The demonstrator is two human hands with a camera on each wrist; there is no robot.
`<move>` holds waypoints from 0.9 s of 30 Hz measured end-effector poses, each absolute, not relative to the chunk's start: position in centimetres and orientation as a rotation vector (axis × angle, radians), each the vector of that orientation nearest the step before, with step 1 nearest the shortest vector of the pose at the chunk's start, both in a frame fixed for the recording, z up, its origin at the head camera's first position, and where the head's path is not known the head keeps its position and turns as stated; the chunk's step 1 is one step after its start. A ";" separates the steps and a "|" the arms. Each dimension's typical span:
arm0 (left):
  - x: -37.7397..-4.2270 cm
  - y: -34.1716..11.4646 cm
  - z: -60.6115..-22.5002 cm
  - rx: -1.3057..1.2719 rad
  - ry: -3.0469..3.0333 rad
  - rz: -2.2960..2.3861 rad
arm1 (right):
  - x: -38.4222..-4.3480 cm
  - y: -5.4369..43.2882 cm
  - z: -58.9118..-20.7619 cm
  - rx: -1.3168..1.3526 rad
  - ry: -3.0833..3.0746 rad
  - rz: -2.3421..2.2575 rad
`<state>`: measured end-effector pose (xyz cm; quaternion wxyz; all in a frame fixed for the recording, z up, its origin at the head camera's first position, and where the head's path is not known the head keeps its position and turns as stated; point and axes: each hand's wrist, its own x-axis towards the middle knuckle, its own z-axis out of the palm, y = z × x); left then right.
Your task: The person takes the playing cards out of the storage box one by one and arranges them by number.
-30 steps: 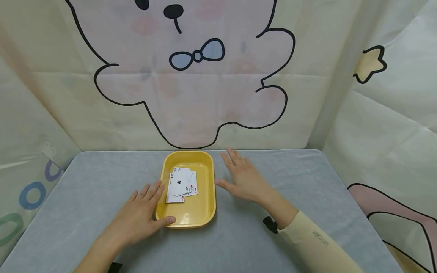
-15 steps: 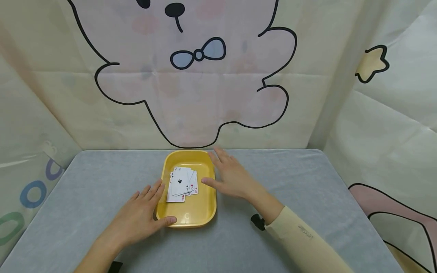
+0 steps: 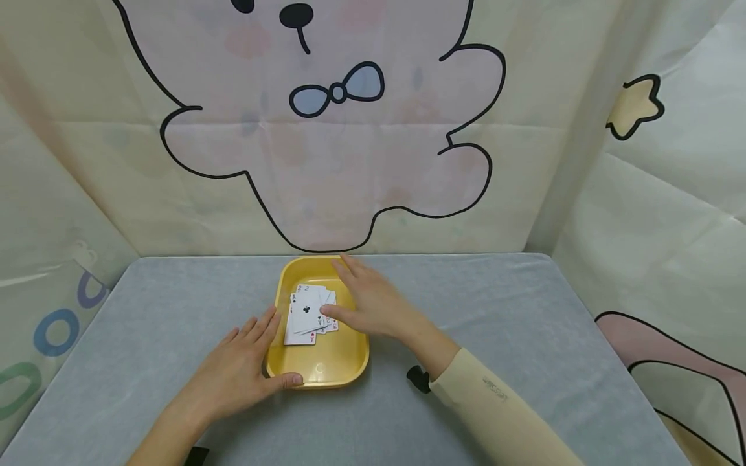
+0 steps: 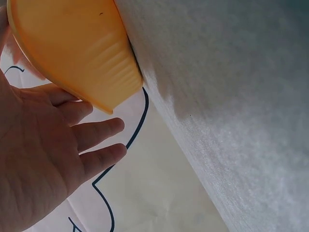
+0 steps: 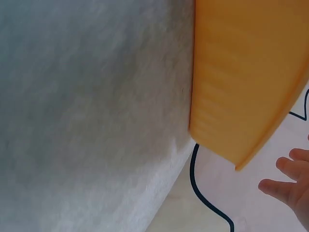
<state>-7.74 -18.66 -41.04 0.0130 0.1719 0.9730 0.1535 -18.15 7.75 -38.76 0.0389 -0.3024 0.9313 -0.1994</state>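
Observation:
A yellow plastic tray (image 3: 326, 370) stands on the table with several overlapping playing cards (image 3: 304, 317) inside, toward its left side. An ace of clubs lies face up on top, with corners of twos and a red ace showing beneath. My left hand (image 3: 247, 359) touches the tray's left rim, its fingers extended and its thumb at the near edge. The left wrist view shows that palm and the fingers (image 4: 99, 133) by the rim. Over the tray's right half hovers my right hand (image 3: 370, 301), fingers extended and holding nothing, its thumb tip over the cards' right edge in the head view.
Grey cloth covers the table (image 3: 495, 310), whose far edge lies just behind the tray. Behind it hangs a pale curtain (image 3: 326, 181) with a cartoon animal outline. More curtain flanks the table on both sides.
My right hand has moved left, from beside the tray's right rim to above its right half. The left hand, tray and cards have stayed in place.

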 end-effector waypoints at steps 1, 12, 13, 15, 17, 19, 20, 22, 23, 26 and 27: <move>-7.7 -18.7 -41.0 0.536 3.033 0.479 | -18.2 7.5 -38.8 -0.919 2.852 -0.612; -7.7 -18.8 -41.0 0.556 3.047 0.492 | -18.4 4.8 -39.5 -0.900 2.780 -0.601; -7.7 -18.8 -41.0 0.557 3.045 0.494 | -18.4 4.6 -39.6 -0.896 2.767 -0.605; -7.7 -18.7 -41.0 0.557 3.043 0.497 | -18.4 4.2 -39.7 -0.881 2.744 -0.622; -7.7 -18.7 -41.0 0.557 3.040 0.500 | -18.5 3.8 -39.8 -0.858 2.725 -0.648; -7.7 -18.7 -41.0 0.560 3.040 0.500 | -18.7 3.3 -39.9 -0.837 2.711 -0.665; -7.8 -18.7 -41.0 0.562 3.040 0.500 | -18.8 3.1 -40.0 -0.828 2.704 -0.673; -7.8 -18.8 -41.0 0.565 3.040 0.499 | -19.1 2.8 -40.2 -0.811 2.690 -0.688; -7.8 -18.8 -41.0 0.566 3.040 0.499 | -19.2 2.6 -40.4 -0.804 2.685 -0.693; -7.8 -18.8 -41.0 0.571 3.037 0.498 | -19.6 2.1 -40.8 -0.777 2.671 -0.714; -7.8 -18.8 -41.1 0.571 3.038 0.499 | -19.7 2.0 -41.0 -0.770 2.669 -0.716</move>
